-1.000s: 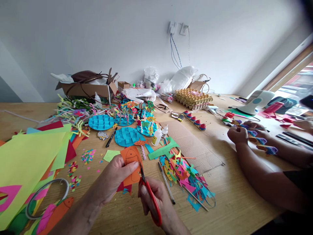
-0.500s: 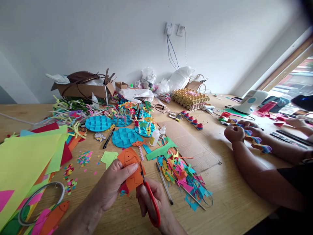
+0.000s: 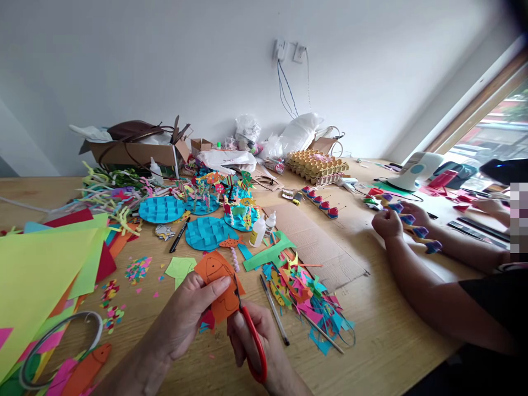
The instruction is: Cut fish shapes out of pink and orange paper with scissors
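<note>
Between the thumb and fingers of my left hand (image 3: pixel 193 308) is a piece of orange paper (image 3: pixel 220 280) with a fish drawn on it in black line. My right hand (image 3: pixel 256 335) grips red-handled scissors (image 3: pixel 256 352), whose blades reach the right side of the orange paper. Just beyond lie a light green paper cutout (image 3: pixel 180 268) and a small orange paper fish (image 3: pixel 230 242) on a lilac twisted stem. A clear pen (image 3: pixel 274 309) rests right of my right hand, beside a heap of coloured paper scraps (image 3: pixel 305 297).
Coloured sheets (image 3: pixel 41 286) and a tape roll (image 3: pixel 61 346) lie at left. Blue discs (image 3: pixel 208 233), glue bottles (image 3: pixel 257 231) and a cardboard sheet (image 3: pixel 313 247) stand or lie ahead. On the right, a co-worker's hands (image 3: pixel 388 224) hold a painted egg-carton strip (image 3: pixel 416 228).
The view has shifted slightly, so the table's contents sit a little further left. My hands keep nearly the same hold on paper and scissors. The co-worker's egg-carton strip has tilted slightly.
</note>
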`<state>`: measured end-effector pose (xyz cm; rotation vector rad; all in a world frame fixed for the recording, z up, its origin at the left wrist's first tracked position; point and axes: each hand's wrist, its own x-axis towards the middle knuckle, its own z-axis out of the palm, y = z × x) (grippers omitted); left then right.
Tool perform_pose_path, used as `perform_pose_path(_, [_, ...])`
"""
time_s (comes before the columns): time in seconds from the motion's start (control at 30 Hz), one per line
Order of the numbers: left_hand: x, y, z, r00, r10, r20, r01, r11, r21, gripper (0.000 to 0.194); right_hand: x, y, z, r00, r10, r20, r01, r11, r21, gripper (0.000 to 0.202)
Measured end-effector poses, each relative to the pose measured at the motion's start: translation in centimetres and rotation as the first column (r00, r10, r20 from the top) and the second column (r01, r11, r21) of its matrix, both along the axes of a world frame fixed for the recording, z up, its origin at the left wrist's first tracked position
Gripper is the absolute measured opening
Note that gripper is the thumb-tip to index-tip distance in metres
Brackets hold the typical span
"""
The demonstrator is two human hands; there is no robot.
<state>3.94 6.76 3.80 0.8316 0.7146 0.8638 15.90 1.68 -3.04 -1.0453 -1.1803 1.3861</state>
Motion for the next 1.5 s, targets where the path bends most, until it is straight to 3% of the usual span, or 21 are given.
perform_pose_path(0.87, [-0.5,0.3,-0.3,0.976,0.046,-0.212,-0.018,0.991,0.133,0.019,0.1,0.0,0.6,0.995,0.008,0.102,-0.008,1.000,-0.006,0.054])
perform_pose_path(1.07, [-0.5,0.1,0.5,0.980,0.076,-0.185,-0.049,0.988,0.149,0.016,0.0,0.0,1.0,0.993,0.023,0.117,-0.025,1.000,0.019,0.054])
perform_pose_path(1.5, [-0.8,0.1,1.1,0.989,-0.013,-0.150,0.030,0.994,0.108,0.015,-0.2,-0.2,1.3,0.994,0.009,0.112,-0.013,0.999,0.034,0.054])
